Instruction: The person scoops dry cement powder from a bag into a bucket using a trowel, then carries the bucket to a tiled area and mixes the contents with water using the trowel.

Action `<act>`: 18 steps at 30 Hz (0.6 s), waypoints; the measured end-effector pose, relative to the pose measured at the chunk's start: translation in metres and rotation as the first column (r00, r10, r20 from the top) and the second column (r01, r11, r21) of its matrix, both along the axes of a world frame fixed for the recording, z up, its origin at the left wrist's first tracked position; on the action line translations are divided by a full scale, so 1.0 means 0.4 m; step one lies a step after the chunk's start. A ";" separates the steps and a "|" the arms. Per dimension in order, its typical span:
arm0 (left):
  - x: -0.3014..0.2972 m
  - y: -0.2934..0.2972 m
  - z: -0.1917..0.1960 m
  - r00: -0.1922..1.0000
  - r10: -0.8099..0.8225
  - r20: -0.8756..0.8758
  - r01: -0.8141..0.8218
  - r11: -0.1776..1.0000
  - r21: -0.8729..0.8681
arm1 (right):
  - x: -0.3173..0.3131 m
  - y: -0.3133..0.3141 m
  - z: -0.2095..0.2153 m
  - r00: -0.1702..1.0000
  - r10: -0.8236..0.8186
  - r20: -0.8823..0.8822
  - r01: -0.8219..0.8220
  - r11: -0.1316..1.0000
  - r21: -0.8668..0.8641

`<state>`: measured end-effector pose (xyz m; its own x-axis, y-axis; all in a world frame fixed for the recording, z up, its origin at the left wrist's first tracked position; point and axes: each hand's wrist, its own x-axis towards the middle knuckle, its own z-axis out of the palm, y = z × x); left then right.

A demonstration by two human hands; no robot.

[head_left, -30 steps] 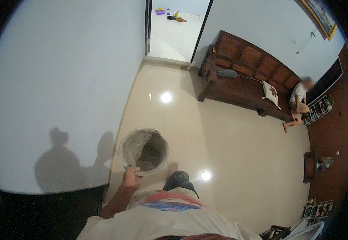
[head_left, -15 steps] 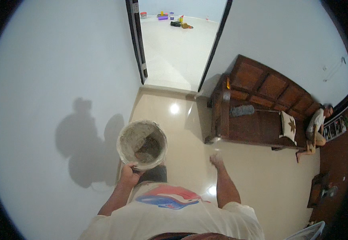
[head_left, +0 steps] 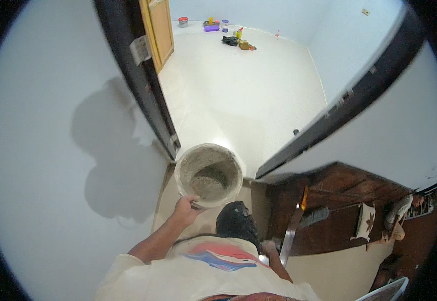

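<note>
Head view shows what looks like a carrying step: the left hand [head_left: 186, 209] is clamped on the near rim of a grey-crusted bucket [head_left: 187, 168], thumb over the edge, other fingers hidden. The bucket hangs mouth up in front of the person's shirt [head_left: 198, 273], near the foot of the left doorpost [head_left: 148, 95] and well inside the line of the right doorpost [head_left: 339, 110]. Grey material [head_left: 208, 185] lies in its bottom. The right hand [head_left: 270, 248] is low and blurred near the wooden bench [head_left: 336, 233]; whether its fingers are apart or curled cannot be told. The next move seems to call for a firm grip and a level bucket, kept clear of both posts. Against half a second ago, the posts loom larger, the pale floor [head_left: 228, 90] beyond them fills more of the view, the bucket appears further right, the bench lower, and the right hand sits nearer the body; the left hand's hold on the rim is unchanged.
</note>
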<state>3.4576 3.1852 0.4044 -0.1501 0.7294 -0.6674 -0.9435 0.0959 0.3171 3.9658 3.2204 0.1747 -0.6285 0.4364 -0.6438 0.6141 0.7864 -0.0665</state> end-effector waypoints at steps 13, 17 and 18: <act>-0.455 1.309 0.239 1.000 -0.005 -0.017 0.005 0.999 -0.038 | -0.473 1.087 0.003 0.923 -0.365 -0.118 0.346 0.925 -0.154; -0.675 1.470 0.357 0.990 0.069 -0.119 -0.077 0.994 -0.071 | -0.822 1.687 0.310 0.505 -0.862 -0.055 0.718 0.454 -0.528; -0.729 1.529 0.356 0.994 0.052 -0.097 -0.057 0.997 -0.047 | -0.888 1.835 0.382 0.088 -0.995 -0.041 0.757 0.094 -0.646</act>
